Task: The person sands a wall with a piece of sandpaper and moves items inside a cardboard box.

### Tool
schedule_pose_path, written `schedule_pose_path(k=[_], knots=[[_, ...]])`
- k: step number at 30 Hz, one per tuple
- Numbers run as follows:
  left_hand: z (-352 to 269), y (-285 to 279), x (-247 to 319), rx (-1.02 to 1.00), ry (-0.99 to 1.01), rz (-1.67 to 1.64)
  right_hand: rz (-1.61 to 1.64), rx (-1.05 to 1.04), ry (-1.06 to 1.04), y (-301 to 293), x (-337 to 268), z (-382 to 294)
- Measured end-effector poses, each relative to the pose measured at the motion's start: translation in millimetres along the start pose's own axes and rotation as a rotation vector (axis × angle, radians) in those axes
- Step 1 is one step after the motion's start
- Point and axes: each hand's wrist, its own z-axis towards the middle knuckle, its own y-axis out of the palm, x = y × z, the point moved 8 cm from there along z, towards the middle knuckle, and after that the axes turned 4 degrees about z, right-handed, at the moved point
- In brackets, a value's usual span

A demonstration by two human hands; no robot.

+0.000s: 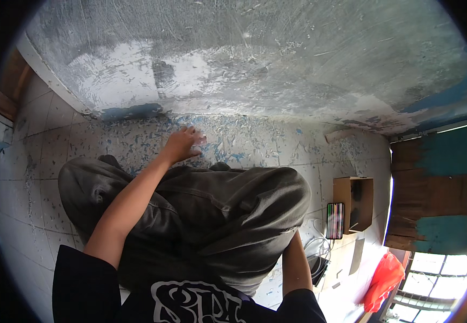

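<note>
My left hand (183, 144) hovers over or rests just above the tiled floor (296, 147), which is strewn with blue and white paint flakes (233, 141). Its fingers are apart and slightly blurred, and I see nothing held in it. In front of it rises a wall (233, 72), scraped to grey with white patches and a strip of blue paint (132, 111) low down. My right forearm (297, 262) goes down beside my bent knee, which hides the right hand. I sit with legs folded in dark trousers (233, 198).
To the right stand an open cardboard box (340, 185) and a device with a striped, lit screen (335, 221). A pale cable (318, 244) coils near a black object (319, 268). Further off are a red plastic bag (385, 282) and a partly teal wooden panel (439, 194).
</note>
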Motion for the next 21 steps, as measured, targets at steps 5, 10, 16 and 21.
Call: schedule_pose_path(k=[5, 10, 16, 21], knots=[[-0.8, 19.9, 9.8, -0.035, 0.073, 0.057, 0.056, -0.078, 0.033, -2.4, 8.3, 8.3], [1.3, 20.4, -6.6, -0.024, -0.051, 0.212, 0.227, -0.308, 0.088, -56.6, -10.8, 63.6], [12.3, -36.6, -6.3, 0.025, -0.257, -0.178, 0.251, 0.026, -0.339, -151.5, -232.3, 106.3], [26.5, -80.6, 17.9, 0.074, -0.211, -0.871, 0.059, -0.450, -0.364, -73.9, -298.9, 133.5]])
